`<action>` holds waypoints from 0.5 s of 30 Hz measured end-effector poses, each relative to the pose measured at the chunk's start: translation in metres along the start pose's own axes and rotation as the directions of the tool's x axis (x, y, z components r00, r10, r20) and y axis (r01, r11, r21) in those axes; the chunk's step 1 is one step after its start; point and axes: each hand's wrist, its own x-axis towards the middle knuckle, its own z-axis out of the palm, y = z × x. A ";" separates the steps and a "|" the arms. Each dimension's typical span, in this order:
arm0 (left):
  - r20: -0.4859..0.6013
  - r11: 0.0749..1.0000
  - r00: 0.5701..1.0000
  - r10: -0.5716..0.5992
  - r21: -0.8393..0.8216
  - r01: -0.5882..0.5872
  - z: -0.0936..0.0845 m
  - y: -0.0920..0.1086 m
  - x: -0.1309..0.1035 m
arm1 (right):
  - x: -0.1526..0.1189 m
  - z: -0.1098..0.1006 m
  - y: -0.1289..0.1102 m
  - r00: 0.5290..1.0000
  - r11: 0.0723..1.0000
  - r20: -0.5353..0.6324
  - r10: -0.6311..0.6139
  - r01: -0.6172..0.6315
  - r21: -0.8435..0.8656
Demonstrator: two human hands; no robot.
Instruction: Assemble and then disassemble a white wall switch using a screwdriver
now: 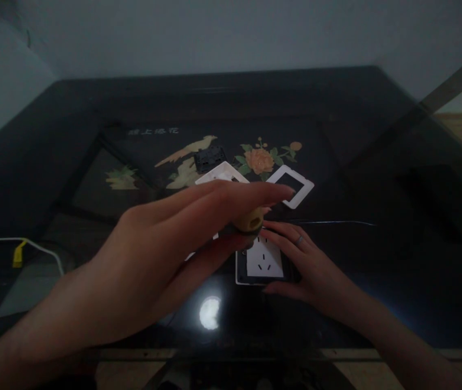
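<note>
Large in the foreground, my left hand (166, 244) pinches a screwdriver (250, 221) by its yellowish handle. The handle's end faces me; its tip is hidden. Beneath it lies a white wall socket (264, 262) in a dark mounting frame, its plug slots facing up. My right hand (302, 260) grips the socket's right side, fingers at the top and thumb near the lower corner. A white square cover frame (303, 190) lies just beyond my left fingertips. Another white socket piece (223, 172) is partly hidden behind my left hand.
A black socket back part (210, 158) lies farther away on the dark glossy table (377, 179), which has a bird and flower picture. A white cable (47, 246) with a yellow tag (18, 254) runs along the left. A pale wall (215, 38) stands behind.
</note>
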 end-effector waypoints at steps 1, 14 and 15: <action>-0.034 1.000 0.999 0.017 0.014 -0.016 0.001 0.000 0.001 | 0.000 0.000 0.000 1.000 1.000 -0.002 -0.004 0.004 0.001; -0.021 0.987 0.994 -0.103 -0.130 0.100 0.003 -0.003 -0.002 | -0.001 0.000 0.001 1.000 1.000 0.004 0.000 0.000 0.001; -0.025 0.988 0.995 -0.092 -0.126 0.088 0.003 -0.003 -0.002 | -0.001 0.000 0.001 1.000 1.000 0.001 -0.007 0.007 -0.002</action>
